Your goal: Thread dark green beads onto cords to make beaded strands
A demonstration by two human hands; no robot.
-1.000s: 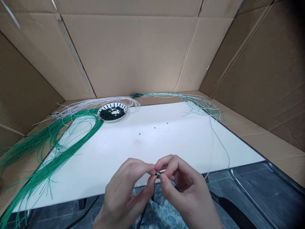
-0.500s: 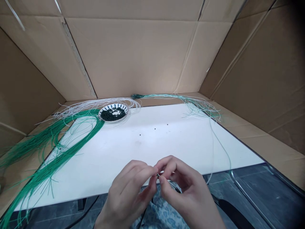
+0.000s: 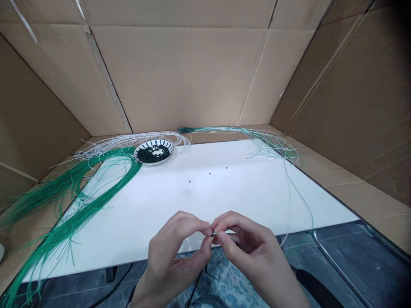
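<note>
Between left hand (image 3: 173,256) and right hand (image 3: 252,252), wire (image 3: 214,234) sits.

White board (image 3: 199,192) lying on cardboard base (image 3: 334,182), cardboard box walls (image 3: 180,72) behind and on both sides. Round plate with blue-patterned rim (image 3: 154,143) at board's far edge, heap of dark beads (image 3: 153,154) on it. Few loose beads (image 3: 209,174) dotted on board. White wire bundle (image 3: 128,140) curving behind plate. Green wire bundle (image 3: 77,209) looping across board's left corner. Teal wire bundle (image 3: 237,129) along far edge, strands trailing over right side. Below board: grey floor tiles (image 3: 359,261), metal tube (image 3: 337,267), black cable (image 3: 118,280), blue patterned cloth (image 3: 231,282).
</note>
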